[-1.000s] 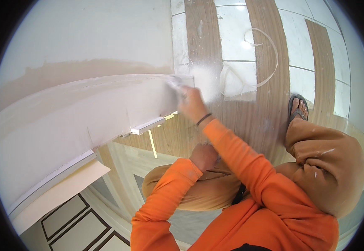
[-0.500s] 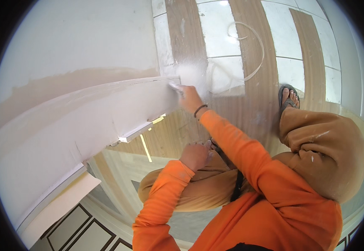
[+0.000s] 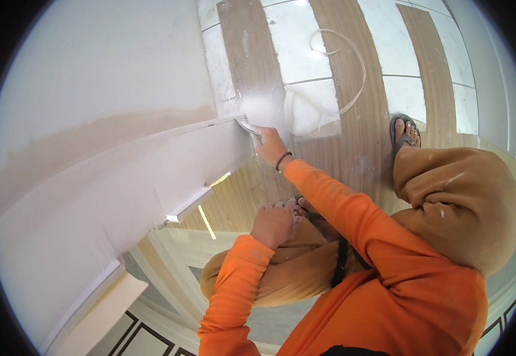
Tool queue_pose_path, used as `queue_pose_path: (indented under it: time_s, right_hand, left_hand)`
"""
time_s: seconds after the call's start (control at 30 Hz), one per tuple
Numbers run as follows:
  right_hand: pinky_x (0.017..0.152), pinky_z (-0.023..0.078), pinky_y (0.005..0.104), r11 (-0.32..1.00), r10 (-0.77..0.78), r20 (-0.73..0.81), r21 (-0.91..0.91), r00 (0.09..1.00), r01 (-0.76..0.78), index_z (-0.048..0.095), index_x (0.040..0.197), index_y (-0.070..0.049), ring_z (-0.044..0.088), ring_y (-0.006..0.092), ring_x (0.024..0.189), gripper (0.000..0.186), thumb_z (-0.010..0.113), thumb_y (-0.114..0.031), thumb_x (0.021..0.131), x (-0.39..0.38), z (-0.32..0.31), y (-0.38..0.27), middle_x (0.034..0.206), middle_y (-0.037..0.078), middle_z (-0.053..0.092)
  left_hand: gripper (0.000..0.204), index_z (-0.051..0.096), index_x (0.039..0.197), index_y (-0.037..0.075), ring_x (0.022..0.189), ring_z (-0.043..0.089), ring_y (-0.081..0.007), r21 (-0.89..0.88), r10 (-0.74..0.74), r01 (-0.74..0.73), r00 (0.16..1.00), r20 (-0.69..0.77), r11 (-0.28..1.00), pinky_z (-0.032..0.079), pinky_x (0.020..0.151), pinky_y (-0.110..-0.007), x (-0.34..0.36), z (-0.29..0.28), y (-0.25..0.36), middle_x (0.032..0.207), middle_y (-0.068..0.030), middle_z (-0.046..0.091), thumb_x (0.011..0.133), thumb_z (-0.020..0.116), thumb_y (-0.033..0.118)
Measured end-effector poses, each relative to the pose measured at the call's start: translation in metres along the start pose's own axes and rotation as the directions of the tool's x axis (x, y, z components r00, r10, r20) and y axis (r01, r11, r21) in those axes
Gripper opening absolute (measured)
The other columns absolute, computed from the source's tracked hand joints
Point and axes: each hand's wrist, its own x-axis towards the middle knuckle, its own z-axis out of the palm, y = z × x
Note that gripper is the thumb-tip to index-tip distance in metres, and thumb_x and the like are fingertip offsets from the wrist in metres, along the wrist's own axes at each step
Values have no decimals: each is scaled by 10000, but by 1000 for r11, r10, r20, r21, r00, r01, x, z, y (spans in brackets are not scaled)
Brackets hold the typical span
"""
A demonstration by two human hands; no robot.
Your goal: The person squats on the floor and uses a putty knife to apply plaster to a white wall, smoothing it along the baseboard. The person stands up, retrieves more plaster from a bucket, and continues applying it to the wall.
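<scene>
My right hand (image 3: 269, 142) pinches a thin, pale folded sheet that looks like sandpaper (image 3: 247, 127). It presses the sheet against the end of a whitish ledge (image 3: 169, 157) that juts from the wall. Fine white dust (image 3: 265, 107) lies on the floor just beyond that corner. My left hand (image 3: 274, 224) rests on my bent left knee with the fingers loosely spread and nothing in them, close to the toes of one foot.
The pale wall (image 3: 109, 59) carries a brownish unpainted band (image 3: 151, 120) above the ledge. A loop of pale strip (image 3: 361, 65) lies on the floor of white tiles and wood-look planks (image 3: 361, 130). A sandalled foot (image 3: 406, 132) stands right. Cardboard (image 3: 109, 308) sticks out at lower left.
My right hand and the folded sandpaper have shifted slightly along the ledge's end, and the sheet shows more clearly. My left hand stays on the knee. The whole view has shifted slightly.
</scene>
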Motion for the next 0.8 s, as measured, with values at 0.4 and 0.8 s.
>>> queue_pose_path:
  time_s: [0.4,0.8]
  right_hand:
    - [996,505,362,978,-204,-24,39,979,205,606,1330,-59,669,300,1118,578,473,111,793,18,18,-8,1183,198,680]
    - [997,516,398,992,-117,-2,49,993,117,587,1336,-45,629,368,1141,588,482,90,773,-13,35,-54,1232,229,636]
  left_hand:
    - [499,563,1319,59,1154,598,-348,-20,-111,121,954,279,992,470,982,-441,6,-25,-9,1220,-203,638,871,662,256]
    - [483,560,1322,84,1152,599,-339,-183,139,-167,978,-155,969,483,957,-451,1,32,-40,1243,-157,637,892,622,295]
